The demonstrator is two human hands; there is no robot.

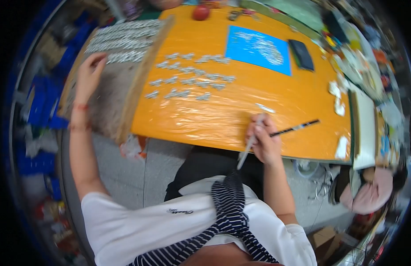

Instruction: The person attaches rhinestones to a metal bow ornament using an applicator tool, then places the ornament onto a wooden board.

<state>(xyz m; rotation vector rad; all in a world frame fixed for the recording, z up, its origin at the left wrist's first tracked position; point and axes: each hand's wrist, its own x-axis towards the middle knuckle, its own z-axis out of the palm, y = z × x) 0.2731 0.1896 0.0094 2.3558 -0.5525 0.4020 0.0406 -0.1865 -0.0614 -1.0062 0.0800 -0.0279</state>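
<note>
My left hand [91,73] is at the front end of rows of small silvery pieces [125,56] on a grey board [110,99] at the left. Its thumb and index finger are closed near the last row; anything between them is too small to make out. My right hand [264,138] is closed round a pale, slender tool [245,155] and a black stick [298,127] at the orange table's front edge. Between the hands, more small silvery pieces [190,70] lie in loose rows on the orange table [192,122].
A blue sheet [241,53] with small pieces on it lies towards the back, beside a dark case [302,55]. A red round object [201,12] sits at the back. Crumpled white paper [336,95] is at the right. A wooden strip [141,80] edges the board.
</note>
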